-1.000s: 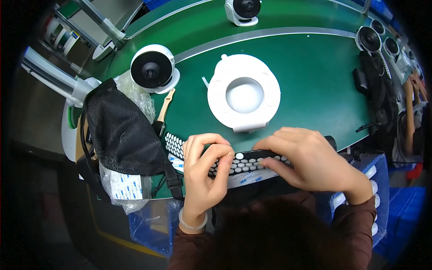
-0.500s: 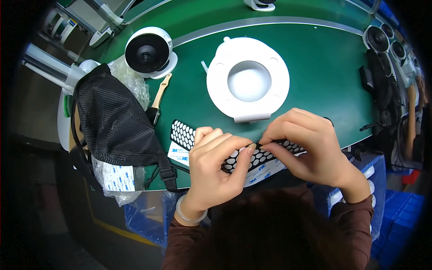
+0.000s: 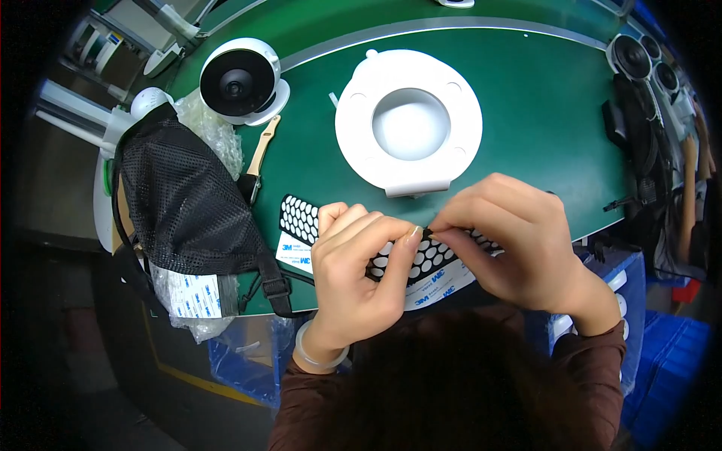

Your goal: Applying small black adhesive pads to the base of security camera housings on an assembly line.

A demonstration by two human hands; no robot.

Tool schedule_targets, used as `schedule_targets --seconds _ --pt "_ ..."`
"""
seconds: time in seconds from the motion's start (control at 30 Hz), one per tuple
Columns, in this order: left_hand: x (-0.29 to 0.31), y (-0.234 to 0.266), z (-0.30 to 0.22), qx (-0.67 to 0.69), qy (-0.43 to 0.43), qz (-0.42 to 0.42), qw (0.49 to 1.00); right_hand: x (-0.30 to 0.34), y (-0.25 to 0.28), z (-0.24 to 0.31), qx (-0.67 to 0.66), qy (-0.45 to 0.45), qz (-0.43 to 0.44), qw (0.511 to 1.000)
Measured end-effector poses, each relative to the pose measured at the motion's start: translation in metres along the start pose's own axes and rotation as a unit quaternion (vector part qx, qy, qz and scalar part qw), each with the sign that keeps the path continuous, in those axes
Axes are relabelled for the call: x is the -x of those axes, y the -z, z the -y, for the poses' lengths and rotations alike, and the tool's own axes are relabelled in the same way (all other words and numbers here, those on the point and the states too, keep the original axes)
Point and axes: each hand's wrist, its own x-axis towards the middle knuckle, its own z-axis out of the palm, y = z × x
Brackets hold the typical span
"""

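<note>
A black strip of oval white adhesive pads (image 3: 429, 259) on a blue-printed white backing lies along the near table edge, under both hands. My left hand (image 3: 357, 263), with a pale bangle at its wrist, is closed, thumb and forefinger pinching the strip's upper edge. Beside it my right hand (image 3: 519, 240) is closed too, its fingertips pinched at the same edge and almost touching the left ones. A small dark bit shows between them; whether it is loose from the strip I cannot tell. Just beyond stands a round white housing (image 3: 353, 143) with a large central opening.
To the left lie a black mesh bag (image 3: 180, 195), bubble wrap (image 3: 214, 135) and a wooden-handled brush (image 3: 265, 146). A white device with a black round front (image 3: 239, 81) stands behind them. Similar devices (image 3: 630, 56) and black bags line the right side; a blue crate (image 3: 669, 368) is lower right.
The whole view has shifted slightly, so the table things sit a little higher and further left. My fingertips have drawn closer together at the strip's edge; both hands stay pinched.
</note>
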Motion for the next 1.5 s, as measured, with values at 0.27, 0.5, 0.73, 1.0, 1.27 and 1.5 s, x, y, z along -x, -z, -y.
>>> schedule_targets --seconds 0.27,0.5,0.73,1.0,1.27,1.5 --pt "0.001 0.0 0.0 0.02 0.028 -0.013 0.999 -0.002 -0.003 0.0 0.026 0.019 0.008 0.999" --pt "0.003 0.002 0.003 0.019 0.031 -0.019 0.999 -0.005 -0.002 0.001 0.035 0.032 0.038 0.998" --pt "-0.001 -0.008 0.005 -0.027 0.045 -0.088 0.995 -0.023 0.002 0.007 -0.011 0.047 -0.086 0.995" --pt "-0.006 -0.021 0.006 -0.007 -0.002 -0.108 0.994 -0.026 -0.007 0.003 -0.005 -0.074 -0.087 0.993" --pt "-0.008 -0.02 0.005 -0.01 -0.006 -0.11 0.994 -0.029 -0.008 0.004 0.012 -0.074 -0.087 0.993" --pt "-0.007 -0.02 0.007 -0.011 -0.014 -0.115 0.993 -0.029 -0.009 0.003 0.017 -0.077 -0.077 0.994"
